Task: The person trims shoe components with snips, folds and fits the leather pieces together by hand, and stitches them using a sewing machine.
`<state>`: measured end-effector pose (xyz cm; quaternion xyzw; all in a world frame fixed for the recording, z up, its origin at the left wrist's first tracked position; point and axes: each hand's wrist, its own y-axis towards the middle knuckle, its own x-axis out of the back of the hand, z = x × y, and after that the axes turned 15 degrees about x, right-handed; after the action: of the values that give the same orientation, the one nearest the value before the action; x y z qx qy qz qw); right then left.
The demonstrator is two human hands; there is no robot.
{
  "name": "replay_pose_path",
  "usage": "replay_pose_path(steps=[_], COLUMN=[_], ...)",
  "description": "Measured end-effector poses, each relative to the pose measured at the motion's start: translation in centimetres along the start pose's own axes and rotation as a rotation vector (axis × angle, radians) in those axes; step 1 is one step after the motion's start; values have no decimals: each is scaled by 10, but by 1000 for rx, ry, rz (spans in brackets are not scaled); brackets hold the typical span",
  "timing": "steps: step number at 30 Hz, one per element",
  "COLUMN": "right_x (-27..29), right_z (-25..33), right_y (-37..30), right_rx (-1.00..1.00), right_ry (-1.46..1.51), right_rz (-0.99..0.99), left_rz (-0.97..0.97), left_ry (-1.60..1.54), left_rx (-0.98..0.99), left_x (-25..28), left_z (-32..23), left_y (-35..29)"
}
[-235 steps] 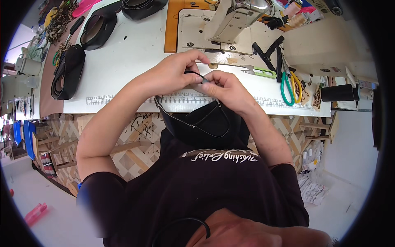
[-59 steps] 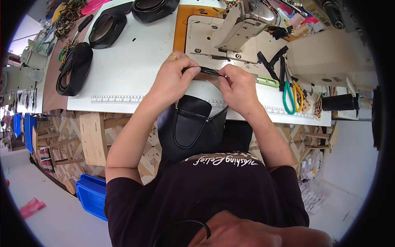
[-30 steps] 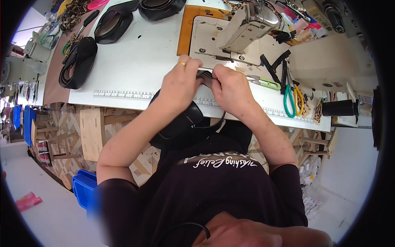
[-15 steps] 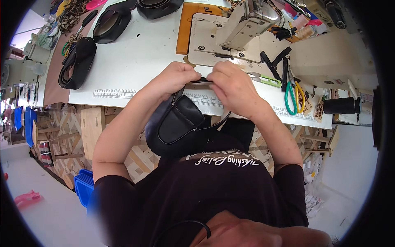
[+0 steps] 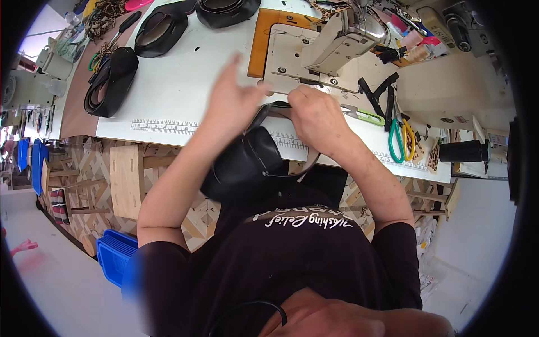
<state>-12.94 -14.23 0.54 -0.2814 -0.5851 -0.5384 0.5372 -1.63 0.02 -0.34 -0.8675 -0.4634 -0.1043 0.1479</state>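
A small black leather-like bag hangs at the table's front edge, against my dark shirt. My right hand is closed on the bag's black strap just in front of the sewing machine. The strap loops from there down to the bag on both sides. Slightly smeared by motion, my left hand is raised left of the strap. Its thumb and fingers are spread and hold nothing. The fingertips of my right hand are partly hidden.
Green-handled thread snips, black strips and scissors with green and yellow handles lie to the right. Several rolled black pieces sit at the left and back. A printed ruler strip runs along the front edge.
My left hand has let go of the strap and opened, lifting up and away from it. My right hand keeps its grip. The bag has turned slightly.
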Motion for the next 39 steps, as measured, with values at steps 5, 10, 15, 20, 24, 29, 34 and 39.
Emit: replay_pose_path(steps=[5, 10, 15, 20, 24, 29, 34, 39], right_x=[6, 12, 19, 19, 16, 8, 4, 2], right_z=[-10, -1, -12, -23, -21, -23, -25, -22], right_y=[-19, -22, -38, -47, -49, -38, -31, -32], right_rx=[-180, -269, -313, -287, -206, -14, 130, 82], right_ry=[-19, 53, 75, 94, 63, 39, 96, 67], right_rz=[-10, -5, 57, 16, -56, -120, -46, 33], left_rz=[-64, -188, -202, -123, -138, 28, 403, 764], left_ry=[231, 607, 677, 506, 385, 323, 122, 94], left_rx=[-108, -297, -318, -537, -577, -460, 98, 374], left_x=[5, -48, -46, -40, -43, -36, -13, 6], left_z=[-15, 16, 23, 32, 38, 45, 35, 34], left_y=[-16, -19, -11, -13, -11, -1, 17, 39])
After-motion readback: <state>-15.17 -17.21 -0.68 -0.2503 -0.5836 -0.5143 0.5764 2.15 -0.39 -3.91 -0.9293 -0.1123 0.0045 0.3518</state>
